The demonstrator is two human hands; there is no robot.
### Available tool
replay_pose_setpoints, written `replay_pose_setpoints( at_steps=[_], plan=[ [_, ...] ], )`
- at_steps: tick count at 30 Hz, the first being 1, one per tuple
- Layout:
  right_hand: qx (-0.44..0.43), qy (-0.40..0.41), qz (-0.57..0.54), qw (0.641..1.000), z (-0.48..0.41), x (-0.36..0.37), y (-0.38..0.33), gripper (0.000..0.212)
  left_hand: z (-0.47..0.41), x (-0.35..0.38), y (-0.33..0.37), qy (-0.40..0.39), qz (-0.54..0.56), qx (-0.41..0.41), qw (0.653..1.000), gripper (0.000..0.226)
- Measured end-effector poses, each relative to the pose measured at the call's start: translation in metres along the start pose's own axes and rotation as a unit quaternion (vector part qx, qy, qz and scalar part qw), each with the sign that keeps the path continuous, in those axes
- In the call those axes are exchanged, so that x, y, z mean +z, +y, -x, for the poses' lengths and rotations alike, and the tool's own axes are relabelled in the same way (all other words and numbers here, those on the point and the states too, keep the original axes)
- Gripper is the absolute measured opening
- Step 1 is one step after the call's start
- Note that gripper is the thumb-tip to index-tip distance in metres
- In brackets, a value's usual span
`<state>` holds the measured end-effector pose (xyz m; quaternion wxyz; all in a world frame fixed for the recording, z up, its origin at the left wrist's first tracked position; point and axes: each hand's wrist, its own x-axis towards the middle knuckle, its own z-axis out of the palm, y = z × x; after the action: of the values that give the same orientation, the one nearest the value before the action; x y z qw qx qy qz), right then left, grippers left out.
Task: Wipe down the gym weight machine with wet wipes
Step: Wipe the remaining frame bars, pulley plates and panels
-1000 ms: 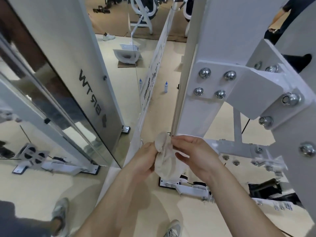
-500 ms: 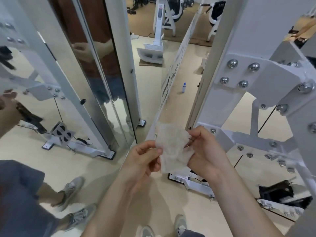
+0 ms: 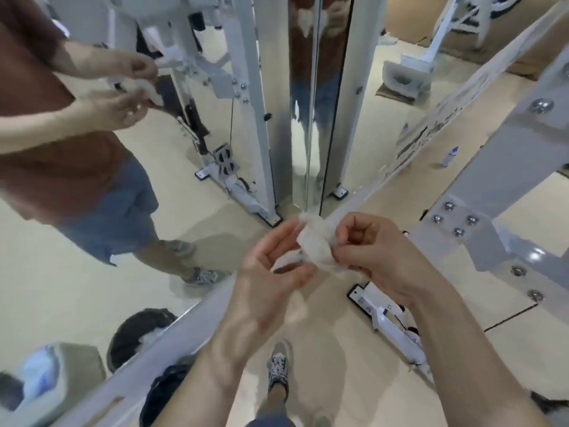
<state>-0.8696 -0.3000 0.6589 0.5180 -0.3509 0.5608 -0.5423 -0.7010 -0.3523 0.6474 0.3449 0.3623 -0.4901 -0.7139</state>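
A crumpled white wet wipe (image 3: 317,241) hangs between my two hands in front of me, above the floor. My right hand (image 3: 375,251) pinches its right side with curled fingers. My left hand (image 3: 271,272) holds its left edge with fingers and thumb. The white weight machine frame (image 3: 492,167) with bolted plates rises at the right, apart from the wipe. Its base foot (image 3: 385,315) lies on the floor below my right forearm.
A wall mirror (image 3: 154,180) at the left reflects me, the machine and my hands. A black bin (image 3: 166,392) sits at the mirror's bottom edge. A small white bottle (image 3: 449,157) stands on the floor further back. My shoe (image 3: 278,368) is below.
My view has swung left and down toward the mirror. The wipe went from bunched to spread flat to crumpled again between both hands.
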Motion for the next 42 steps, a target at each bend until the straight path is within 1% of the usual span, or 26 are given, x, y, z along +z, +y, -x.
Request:
replay_pose_setpoints(
  at_steps=[2,3,5,7,9,11,12,13,15,17,18,20,21,23,25,27,29,31,34,36,38,39,42],
  plan=[
    [0.0,-0.047,0.013,0.999,0.009,0.017,0.012,0.029,0.028,-0.009,-0.014,0.043,-0.122,0.013,0.992,0.043],
    [0.005,-0.072,0.016,0.997,0.014,0.025,0.018,0.026,0.041,-0.014,-0.018,0.078,-0.141,0.011,0.987,0.032],
    [0.015,-0.111,0.028,0.993,0.023,0.044,0.029,0.026,0.066,-0.026,-0.024,0.148,-0.107,-0.003,0.983,0.019],
    [0.024,-0.13,0.046,0.99,0.031,0.064,0.041,0.024,0.093,-0.04,-0.028,0.157,-0.042,-0.026,0.986,0.01],
    [0.045,-0.142,0.062,0.987,0.038,0.085,0.053,0.017,0.118,-0.056,-0.033,0.166,-0.015,-0.041,0.985,0.009],
    [0.066,-0.148,0.1,0.982,0.045,0.107,0.064,0.006,0.139,-0.072,-0.037,0.195,-0.025,-0.046,0.979,0.015],
    [0.077,-0.147,0.115,0.979,0.049,0.118,0.07,0.007,0.148,-0.08,-0.04,0.211,-0.02,-0.045,0.976,0.017],
    [0.088,-0.151,0.113,0.978,0.054,0.13,0.075,0.002,0.157,-0.088,-0.042,0.221,-0.004,-0.041,0.974,0.015],
    [0.115,-0.164,0.085,0.976,0.063,0.154,0.087,0.015,0.172,-0.1,-0.048,0.249,0.048,-0.043,0.966,0.017],
    [0.183,-0.183,0.029,0.965,0.072,0.179,0.101,0.031,0.185,-0.115,-0.058,0.308,0.099,-0.047,0.945,0.015],
    [0.222,-0.193,-0.008,0.956,0.076,0.191,0.108,0.036,0.19,-0.122,-0.064,0.339,0.102,-0.039,0.934,0.018],
    [0.275,-0.195,-0.052,0.94,0.08,0.213,0.127,0.036,0.202,-0.142,-0.079,0.385,0.058,-0.03,0.92,0.02],
    [0.278,-0.192,-0.048,0.94,0.082,0.224,0.14,0.031,0.209,-0.153,-0.087,0.392,0.043,-0.036,0.918,0.019],
    [0.265,-0.172,-0.024,0.948,0.086,0.248,0.165,0.018,0.222,-0.175,-0.101,0.378,0.064,-0.068,0.921,0.016],
    [0.261,-0.142,0.005,0.955,0.089,0.275,0.195,0.023,0.232,-0.205,-0.121,0.384,0.089,-0.106,0.913,0.008],
    [0.269,-0.133,0.046,0.953,0.089,0.305,0.226,0.024,0.235,-0.241,-0.148,0.407,0.073,-0.143,0.899,0.008],
    [0.288,-0.114,0.064,0.949,0.087,0.333,0.259,0.021,0.235,-0.279,-0.178,0.419,0.054,-0.178,0.889,0.009],
    [0.324,-0.093,0.056,0.94,0.081,0.356,0.29,0.019,0.232,-0.319,-0.211,0.42,0.037,-0.204,0.884,0.012],
    [0.376,-0.068,0.075,0.921,0.073,0.373,0.334,0.02,0.227,-0.368,-0.273,0.413,-0.035,-0.238,0.878,0.016],
    [0.397,-0.018,0.047,0.917,0.068,0.378,0.36,0.019,0.223,-0.395,-0.313,0.413,-0.066,-0.271,0.867,0.018],
    [0.423,0.05,-0.031,0.904,0.064,0.38,0.377,0.018,0.217,-0.418,-0.355,0.403,-0.081,-0.295,0.863,0.02],
    [0.425,0.072,-0.049,0.901,0.062,0.379,0.384,0.018,0.213,-0.429,-0.372,0.397,-0.086,-0.304,0.862,0.021],
    [0.401,0.095,-0.04,0.91,0.062,0.376,0.403,0.022,0.2,-0.454,-0.412,0.375,-0.085,-0.325,0.864,0.025]
  ],
)
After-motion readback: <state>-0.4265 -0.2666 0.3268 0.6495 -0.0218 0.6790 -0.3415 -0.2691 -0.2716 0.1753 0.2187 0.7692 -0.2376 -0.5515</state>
